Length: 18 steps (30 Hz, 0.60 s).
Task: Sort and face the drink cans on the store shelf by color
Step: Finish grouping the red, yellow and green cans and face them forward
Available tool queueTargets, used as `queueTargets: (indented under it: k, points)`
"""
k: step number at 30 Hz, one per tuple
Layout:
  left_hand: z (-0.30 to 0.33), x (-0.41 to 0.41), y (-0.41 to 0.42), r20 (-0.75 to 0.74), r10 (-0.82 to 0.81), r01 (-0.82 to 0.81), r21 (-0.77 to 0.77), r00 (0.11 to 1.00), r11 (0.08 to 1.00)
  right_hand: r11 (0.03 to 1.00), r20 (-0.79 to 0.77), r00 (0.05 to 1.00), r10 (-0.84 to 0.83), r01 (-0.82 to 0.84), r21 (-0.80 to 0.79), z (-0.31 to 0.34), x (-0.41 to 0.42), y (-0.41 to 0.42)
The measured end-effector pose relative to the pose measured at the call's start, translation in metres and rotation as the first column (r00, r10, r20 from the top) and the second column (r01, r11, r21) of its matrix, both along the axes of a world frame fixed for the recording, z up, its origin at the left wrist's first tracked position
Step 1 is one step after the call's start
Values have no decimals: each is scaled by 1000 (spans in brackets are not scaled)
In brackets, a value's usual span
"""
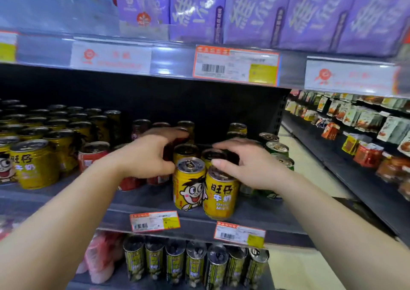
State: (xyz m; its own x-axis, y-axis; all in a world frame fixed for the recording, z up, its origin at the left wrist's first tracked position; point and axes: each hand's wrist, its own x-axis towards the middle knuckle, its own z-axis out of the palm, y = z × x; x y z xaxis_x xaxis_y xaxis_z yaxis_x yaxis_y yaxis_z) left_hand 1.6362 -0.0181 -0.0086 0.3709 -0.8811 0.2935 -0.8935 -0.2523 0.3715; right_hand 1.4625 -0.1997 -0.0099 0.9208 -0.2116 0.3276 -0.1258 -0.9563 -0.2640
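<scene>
Both bare forearms are reaching in from the bottom corners toward the middle shelf (155, 197). Left hand (146, 156) is curling its fingers (165, 164) round a red can (167, 154) that it mostly hides, just left of the front yellow cans. Right hand (241, 163) is lying over the can tops, its thumb pressing on the lid of the right front yellow can (220, 195) while its fingers are bending over a can behind; whether they are truly grasping it I cannot tell.

Two yellow cans are standing at the shelf edge, touching: the left front yellow can (189, 184) showing its cartoon face, the right one showing its lettering. Two more yellow tops are showing directly behind them. Red cans (93, 156) are crowding the left hand's side, at least three visible. Green cans (279, 154), about three, are standing just right of the right hand.

Farther left, a big block of yellow cans (33, 163) is filling the shelf, too many to count. Two price tags (155, 221) are hanging on the shelf lip. Below, seven slim cans (195, 263) are standing in a row. Above, purple cartons (255, 12) are lining the upper shelf.
</scene>
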Motion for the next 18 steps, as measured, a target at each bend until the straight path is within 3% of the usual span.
queueTargets:
  k: [3,7,18]
  points:
    - [1,-15,5,-201,-54,44,-54,978,998,1000,18,1000,-22,22,6,-2,-5,-5]
    - [3,-37,-6,-283,-93,48,-159,955,986,999,40,998,-44,43,23,-5,-8,-6]
    - [4,-75,-38,-86,-90,84,-76,992,994,986,192,968,-164,158,49,-9,-49,-22]
